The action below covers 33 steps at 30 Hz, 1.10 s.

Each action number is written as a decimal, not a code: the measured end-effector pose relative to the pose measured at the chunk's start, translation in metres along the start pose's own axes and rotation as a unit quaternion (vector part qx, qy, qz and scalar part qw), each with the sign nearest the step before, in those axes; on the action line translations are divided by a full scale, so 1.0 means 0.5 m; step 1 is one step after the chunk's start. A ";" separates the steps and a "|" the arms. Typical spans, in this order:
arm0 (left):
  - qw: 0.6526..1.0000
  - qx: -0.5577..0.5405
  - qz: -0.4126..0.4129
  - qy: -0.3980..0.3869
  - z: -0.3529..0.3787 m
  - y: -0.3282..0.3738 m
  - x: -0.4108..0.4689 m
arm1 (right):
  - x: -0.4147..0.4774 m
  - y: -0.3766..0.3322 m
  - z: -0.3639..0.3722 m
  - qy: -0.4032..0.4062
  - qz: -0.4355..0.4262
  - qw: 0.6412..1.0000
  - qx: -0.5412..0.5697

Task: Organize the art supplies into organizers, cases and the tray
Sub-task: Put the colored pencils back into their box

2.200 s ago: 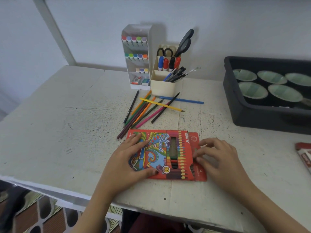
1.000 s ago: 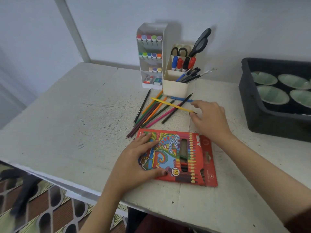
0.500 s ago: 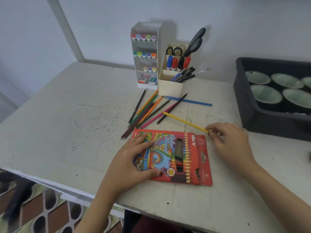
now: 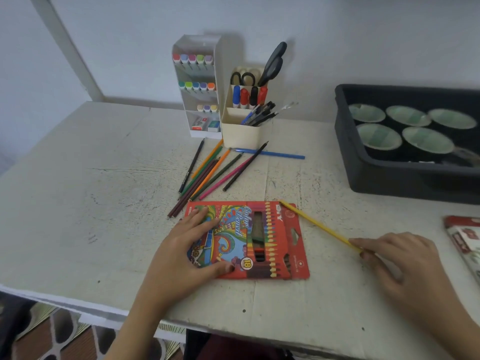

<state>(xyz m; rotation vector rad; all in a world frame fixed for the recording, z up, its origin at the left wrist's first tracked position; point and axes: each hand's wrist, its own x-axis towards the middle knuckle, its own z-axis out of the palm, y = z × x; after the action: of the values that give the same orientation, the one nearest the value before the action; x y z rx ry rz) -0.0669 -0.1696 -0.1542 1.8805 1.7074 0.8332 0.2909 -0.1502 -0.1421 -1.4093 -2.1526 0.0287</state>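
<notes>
Left hand flat on the left half of the red pencil box, fingers straight and spread, thumb along the near edge. Right hand at 3 o'clock from the box, pinching one end of a yellow pencil between thumb and fingertips. Other end pointing toward 10 o'clock, reaching the box's far edge.

Box flat on the white table, near the front edge. At 12 o'clock from the box, a fan of loose coloured pencils, with a blue pencil lying crosswise beyond them.

Farther toward 12, a cream organizer with pens, markers and scissors. Just beside it at 9 o'clock, a white marker rack. At 2 o'clock from the box, a black tray holding pale green cups. At the table's 3 o'clock edge, a red packet — partly out of view.
</notes>
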 end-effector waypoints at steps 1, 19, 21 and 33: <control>1.000 0.001 -0.002 -0.001 0.000 0.000 -0.001 | -0.004 0.001 -0.002 0.000 -0.003 1.000 0.006; 1.000 0.007 0.000 -0.004 -0.004 0.006 -0.003 | 0.066 -0.059 0.069 -0.056 -0.073 0.995 0.047; 1.000 0.008 -0.001 -0.003 -0.003 0.006 -0.004 | 0.075 -0.066 0.077 -0.064 -0.076 0.993 0.061; 1.000 0.021 0.004 -0.003 -0.005 0.011 -0.006 | 0.094 -0.086 0.095 -0.077 -0.084 0.990 0.083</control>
<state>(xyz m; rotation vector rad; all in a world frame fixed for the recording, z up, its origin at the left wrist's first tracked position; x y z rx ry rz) -0.0646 -0.1735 -0.1491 1.9169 1.7257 0.7997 0.2194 -0.1162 -0.1481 -1.1617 -2.3287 0.2547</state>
